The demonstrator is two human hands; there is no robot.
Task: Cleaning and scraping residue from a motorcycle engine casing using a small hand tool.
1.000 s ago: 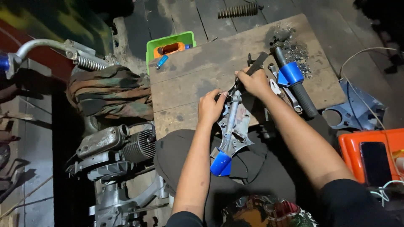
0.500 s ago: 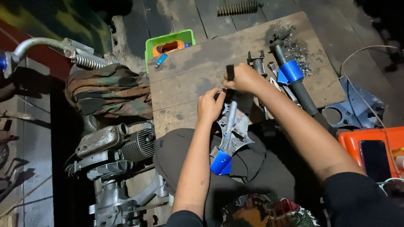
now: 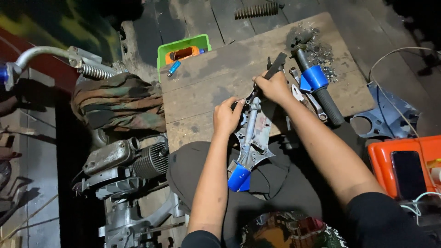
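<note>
While gripping the grey metal bracket (image 3: 251,138) at the near tabletop (image 3: 206,87) edge with closed left hand (image 3: 226,117), working a black tool (image 3: 271,73) with closed right hand (image 3: 274,86); probably fastening, needing steady bracing.

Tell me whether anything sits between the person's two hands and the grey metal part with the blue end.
Nothing visible does. The left hand already rests on the upper edge of the grey metal part, and the right hand closes its grip on a dark tool at the part's top end, over the wooden board.
</note>
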